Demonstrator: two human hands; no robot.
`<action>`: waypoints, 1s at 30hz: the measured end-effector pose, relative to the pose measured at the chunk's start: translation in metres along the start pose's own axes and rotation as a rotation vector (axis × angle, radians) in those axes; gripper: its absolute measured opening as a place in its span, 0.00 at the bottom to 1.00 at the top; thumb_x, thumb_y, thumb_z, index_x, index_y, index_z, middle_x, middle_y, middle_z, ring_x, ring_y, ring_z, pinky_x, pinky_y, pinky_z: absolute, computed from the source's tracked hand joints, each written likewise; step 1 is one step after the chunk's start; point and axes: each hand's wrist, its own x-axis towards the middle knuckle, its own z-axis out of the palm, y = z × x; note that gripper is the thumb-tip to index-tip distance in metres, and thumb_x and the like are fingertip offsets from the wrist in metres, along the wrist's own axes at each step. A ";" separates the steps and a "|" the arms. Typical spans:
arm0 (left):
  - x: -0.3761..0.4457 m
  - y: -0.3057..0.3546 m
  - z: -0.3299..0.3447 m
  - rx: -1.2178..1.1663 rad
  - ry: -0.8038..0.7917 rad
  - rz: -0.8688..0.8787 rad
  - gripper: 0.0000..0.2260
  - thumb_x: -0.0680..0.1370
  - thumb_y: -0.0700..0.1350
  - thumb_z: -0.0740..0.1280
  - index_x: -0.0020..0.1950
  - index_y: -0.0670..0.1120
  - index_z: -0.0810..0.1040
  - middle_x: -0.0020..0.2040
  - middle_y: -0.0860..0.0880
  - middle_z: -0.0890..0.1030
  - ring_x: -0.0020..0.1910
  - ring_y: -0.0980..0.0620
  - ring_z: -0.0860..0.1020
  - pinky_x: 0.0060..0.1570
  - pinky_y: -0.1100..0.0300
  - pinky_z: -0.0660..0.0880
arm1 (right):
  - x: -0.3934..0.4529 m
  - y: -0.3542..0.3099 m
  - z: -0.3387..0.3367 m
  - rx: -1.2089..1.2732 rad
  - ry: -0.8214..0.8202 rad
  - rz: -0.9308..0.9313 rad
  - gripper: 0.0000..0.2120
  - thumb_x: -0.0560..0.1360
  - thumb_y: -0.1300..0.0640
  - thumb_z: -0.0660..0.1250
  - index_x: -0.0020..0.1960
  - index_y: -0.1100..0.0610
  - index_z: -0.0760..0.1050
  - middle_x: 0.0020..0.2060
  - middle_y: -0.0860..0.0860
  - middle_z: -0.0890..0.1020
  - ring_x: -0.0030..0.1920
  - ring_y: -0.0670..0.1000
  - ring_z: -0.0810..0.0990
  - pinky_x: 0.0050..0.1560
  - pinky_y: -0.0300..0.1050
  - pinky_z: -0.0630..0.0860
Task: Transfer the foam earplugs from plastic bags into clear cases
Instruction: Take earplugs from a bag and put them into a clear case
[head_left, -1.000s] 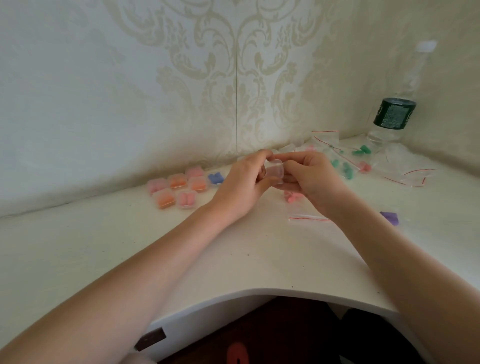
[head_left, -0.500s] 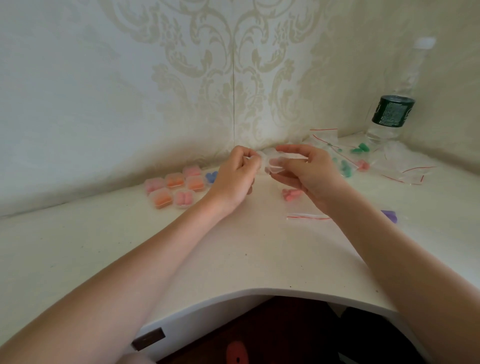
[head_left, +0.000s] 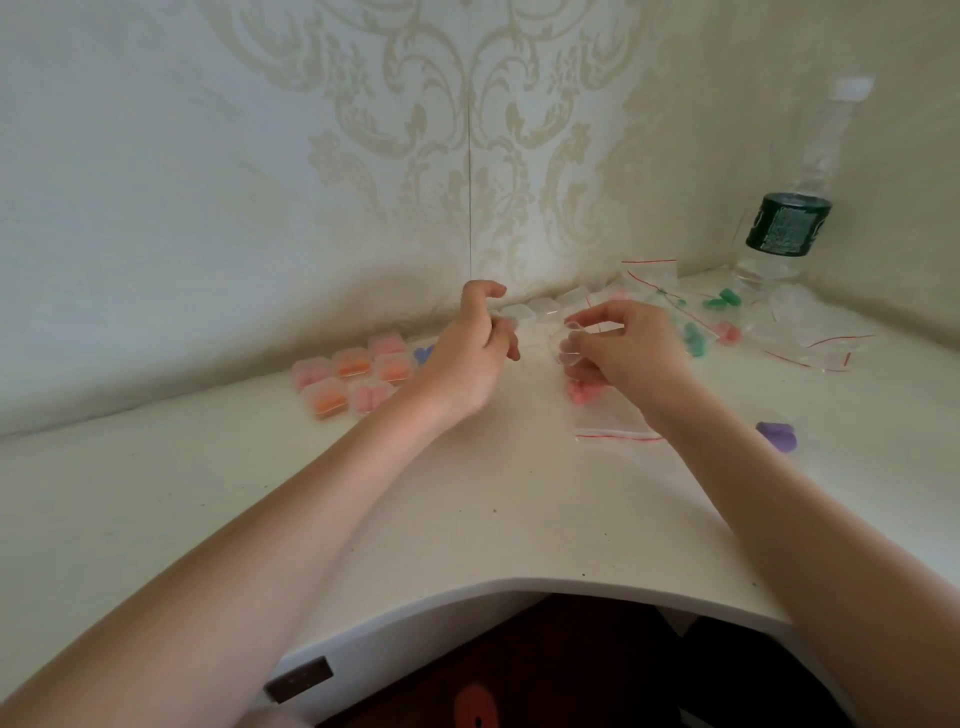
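Five filled cases (head_left: 353, 382), two hands (head_left: 470, 345), one bottle (head_left: 789, 223), one purple earplug pair (head_left: 777, 436).
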 end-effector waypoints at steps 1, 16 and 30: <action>-0.001 0.001 -0.001 0.034 -0.011 0.028 0.09 0.82 0.42 0.58 0.60 0.46 0.61 0.39 0.54 0.78 0.30 0.60 0.70 0.34 0.67 0.66 | -0.001 0.000 0.000 -0.015 -0.008 -0.013 0.09 0.71 0.68 0.67 0.49 0.59 0.78 0.35 0.60 0.83 0.28 0.52 0.81 0.36 0.47 0.83; -0.005 0.003 -0.005 0.195 0.102 0.177 0.08 0.71 0.46 0.75 0.45 0.44 0.85 0.36 0.55 0.80 0.29 0.71 0.71 0.33 0.75 0.64 | -0.010 0.000 0.004 -0.265 -0.031 -0.227 0.09 0.75 0.65 0.63 0.53 0.58 0.78 0.37 0.57 0.84 0.34 0.58 0.83 0.33 0.47 0.81; -0.002 -0.006 0.001 0.163 0.048 -0.096 0.17 0.66 0.50 0.78 0.49 0.49 0.76 0.35 0.56 0.77 0.30 0.64 0.72 0.30 0.74 0.65 | -0.012 -0.005 0.006 0.073 -0.125 -0.177 0.06 0.76 0.64 0.68 0.53 0.61 0.79 0.39 0.57 0.84 0.39 0.48 0.84 0.45 0.49 0.83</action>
